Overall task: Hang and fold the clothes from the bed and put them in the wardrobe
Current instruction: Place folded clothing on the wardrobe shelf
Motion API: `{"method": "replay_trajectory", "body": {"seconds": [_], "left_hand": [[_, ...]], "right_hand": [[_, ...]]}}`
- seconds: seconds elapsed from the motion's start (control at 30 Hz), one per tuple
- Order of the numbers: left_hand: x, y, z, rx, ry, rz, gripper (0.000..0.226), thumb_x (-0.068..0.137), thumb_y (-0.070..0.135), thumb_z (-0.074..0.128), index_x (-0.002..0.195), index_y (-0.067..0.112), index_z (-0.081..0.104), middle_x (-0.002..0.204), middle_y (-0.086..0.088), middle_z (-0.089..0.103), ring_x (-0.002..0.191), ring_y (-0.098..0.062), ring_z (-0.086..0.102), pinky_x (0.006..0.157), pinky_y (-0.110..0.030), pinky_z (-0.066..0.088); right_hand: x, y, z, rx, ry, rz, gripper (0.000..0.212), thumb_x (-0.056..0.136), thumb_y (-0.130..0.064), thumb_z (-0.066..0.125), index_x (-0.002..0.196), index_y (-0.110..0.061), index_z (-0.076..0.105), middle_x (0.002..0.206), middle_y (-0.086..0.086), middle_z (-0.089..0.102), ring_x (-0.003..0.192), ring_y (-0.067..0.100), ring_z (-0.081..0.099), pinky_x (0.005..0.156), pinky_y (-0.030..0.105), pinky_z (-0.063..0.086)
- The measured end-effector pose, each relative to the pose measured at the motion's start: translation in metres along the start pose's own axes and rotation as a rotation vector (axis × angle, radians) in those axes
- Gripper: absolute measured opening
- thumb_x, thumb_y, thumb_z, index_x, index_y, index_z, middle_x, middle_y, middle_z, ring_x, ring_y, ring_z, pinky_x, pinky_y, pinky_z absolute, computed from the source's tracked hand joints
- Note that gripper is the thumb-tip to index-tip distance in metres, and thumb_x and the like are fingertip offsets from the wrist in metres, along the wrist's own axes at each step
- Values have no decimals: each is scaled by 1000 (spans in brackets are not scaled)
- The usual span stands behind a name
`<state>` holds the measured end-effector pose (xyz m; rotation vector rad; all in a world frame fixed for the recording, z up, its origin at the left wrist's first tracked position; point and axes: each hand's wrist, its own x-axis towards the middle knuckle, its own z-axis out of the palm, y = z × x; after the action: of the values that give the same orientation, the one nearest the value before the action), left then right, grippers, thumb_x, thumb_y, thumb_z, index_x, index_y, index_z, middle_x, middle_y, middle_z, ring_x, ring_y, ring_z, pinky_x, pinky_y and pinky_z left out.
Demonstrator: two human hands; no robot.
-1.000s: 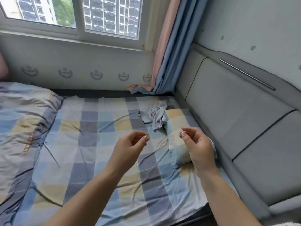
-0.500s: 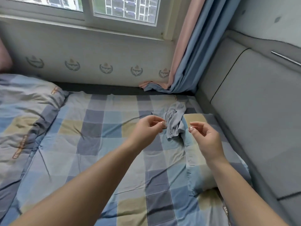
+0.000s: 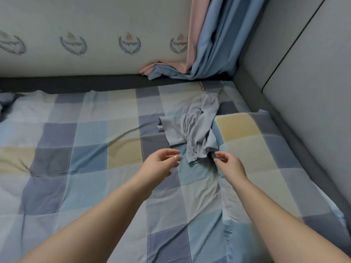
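Your hands hover empty over the checked bed (image 3: pixel 85 149); the crumpled grey garment (image 3: pixel 195 133) lies against the pillow (image 3: pixel 247 137). Pinch its near hem with left hand (image 3: pixel 161 164) and right hand (image 3: pixel 228 166), loosely curled, one per corner.

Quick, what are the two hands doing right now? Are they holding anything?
Left hand: open, fingers loosely curled, holding nothing.
Right hand: open, empty, fingertips right at the near edge of the crumpled grey garment.

Crested cream wall panel (image 3: pixel 91 25), pink-and-blue curtain (image 3: pixel 212 40), grey padded headboard (image 3: pixel 307 76).
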<state>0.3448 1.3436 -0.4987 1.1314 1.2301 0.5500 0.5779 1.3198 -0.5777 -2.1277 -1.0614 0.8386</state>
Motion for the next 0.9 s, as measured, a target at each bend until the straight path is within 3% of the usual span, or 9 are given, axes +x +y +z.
{"method": "replay_trajectory", "body": {"seconds": [0.1,0.2,0.3,0.4,0.47,0.57,0.7,0.77,0.9], "left_hand": [[49,-27,16,57,-95,-12,30,95,23,56,125,27,57,124,9,61,111,-3,57,83,-20,47],[87,-51,27,52,-97,-15,36,95,24,57,131,26,54,129,9,57,114,-1,54,81,-17,41],[110,-73,37,-21,-98,-33,26,95,26,57,119,34,57,122,16,59,103,10,53,82,-20,44],[118,-88,41,-52,-125,-96,24,94,27,57,114,39,57,121,19,59,104,10,53,94,-28,45],[121,-88,40,-100,-140,-155,28,94,27,59,119,37,57,124,16,58,109,5,52,101,-34,43],[127,-79,44,-208,-114,-238,30,92,31,61,122,35,56,127,10,58,117,-5,52,96,-35,45],[127,-57,53,-355,-155,-328,36,88,47,59,119,28,59,125,4,58,123,-19,50,100,-46,45],[121,-44,53,-475,-209,-358,37,90,43,59,116,16,58,109,-5,65,106,-23,61,93,-44,51],[91,-21,31,-422,-203,-204,7,89,-2,55,94,-4,59,73,-17,59,59,-23,60,49,-28,50]], "right_hand": [[55,32,26,-368,-73,-55,44,91,-24,59,133,-15,54,150,8,35,133,22,40,101,29,35],[97,54,45,-673,-151,-49,43,92,-27,54,134,-19,49,160,0,4,126,25,45,91,32,42],[136,71,61,-811,-183,-32,43,92,-15,47,135,-19,39,159,-4,5,97,24,52,74,32,39],[160,81,70,-826,-206,-90,47,93,-14,44,139,-15,36,156,-4,20,110,26,54,83,33,43],[154,76,72,-685,-130,-202,28,93,-16,48,120,-12,56,140,2,44,112,26,55,86,31,44],[110,51,69,-81,-55,-286,8,88,-15,63,90,-17,70,101,-2,64,93,14,62,80,22,46],[31,3,51,570,-110,-275,14,87,-4,64,82,-16,69,78,-2,71,75,4,65,70,16,50],[3,-14,49,820,-229,-238,7,86,-3,65,81,-7,62,71,-1,68,68,5,63,64,16,49],[-30,-37,57,1033,-412,-49,27,75,-16,70,89,-5,49,77,7,66,68,13,61,64,24,51]]}}
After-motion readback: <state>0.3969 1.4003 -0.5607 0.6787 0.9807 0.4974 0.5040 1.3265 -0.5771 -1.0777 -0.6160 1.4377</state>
